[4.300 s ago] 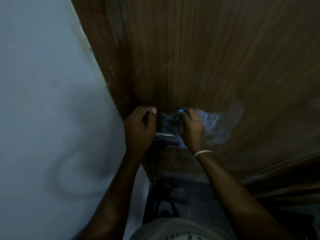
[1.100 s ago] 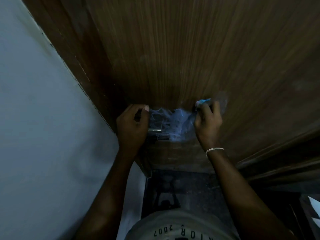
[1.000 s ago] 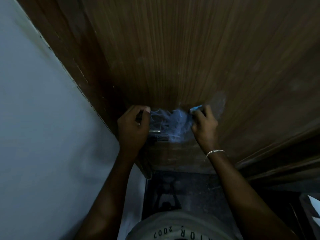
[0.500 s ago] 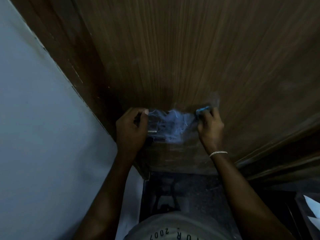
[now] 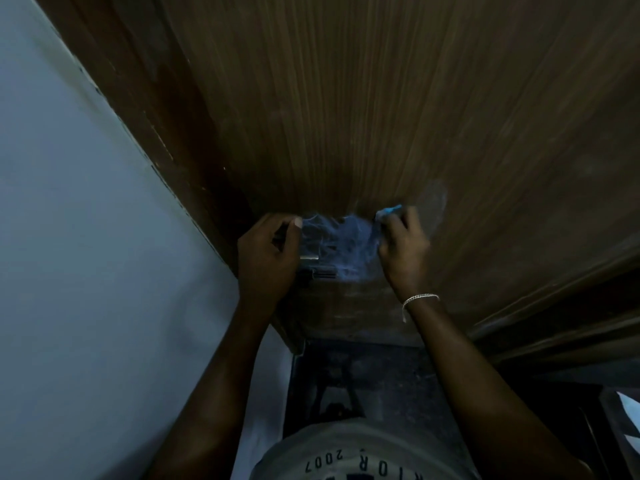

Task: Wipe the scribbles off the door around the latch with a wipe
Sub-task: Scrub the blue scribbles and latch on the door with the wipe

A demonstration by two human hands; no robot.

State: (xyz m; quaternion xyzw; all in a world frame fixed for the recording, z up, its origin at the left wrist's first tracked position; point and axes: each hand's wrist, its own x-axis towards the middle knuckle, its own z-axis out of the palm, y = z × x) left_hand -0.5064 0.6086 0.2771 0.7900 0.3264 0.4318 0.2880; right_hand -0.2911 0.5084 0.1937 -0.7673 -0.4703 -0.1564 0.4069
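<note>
A: On the door (image 5: 346,116), down by the latch (image 5: 316,265), both hands were up. The left hand (image 5: 266,258) sat at 9 o'clock of the mess, fingers curled round the latch hardware, thumb lying along it. What was under the palm, couldn't tell.

B: And the wipe?

A: The wipe (image 5: 388,211) was bunched in the right hand (image 5: 403,249), fingers clamped on it. Just a blue corner poked out at 11 o'clock of the knuckles, pressed to the wood.

B: So where did the scribbles lie vs. that hand?

A: The scribbles (image 5: 341,242) lay at 9 o'clock from the right hand, touching its fingers and filling the gap btw. the two hands. The patch's long axis ran 9-to-3, hand to hand, w/ its lower tail reaching the latch at 7. The right hand had the wipe, so I'd judge the next stroke needed to go toward 9, along that axis, easing off at the metal.

B: Diff. from earlier?

A: Approx. 4 s back the right hand sat on top of the scribbles, close beside the left, w/ a big pale smear at its 3 o'clock. This time it had slid out to 3, leaving the scribbles uncovered & still bright. Only a small pale smear (image 5: 433,202) showed at 1 o'clock of the hand. The left hand hadn't budged off the latch. Half a sec back, nearly identical.

B: Progress?

A: Early, imo. Most of the blue was still there.
</note>
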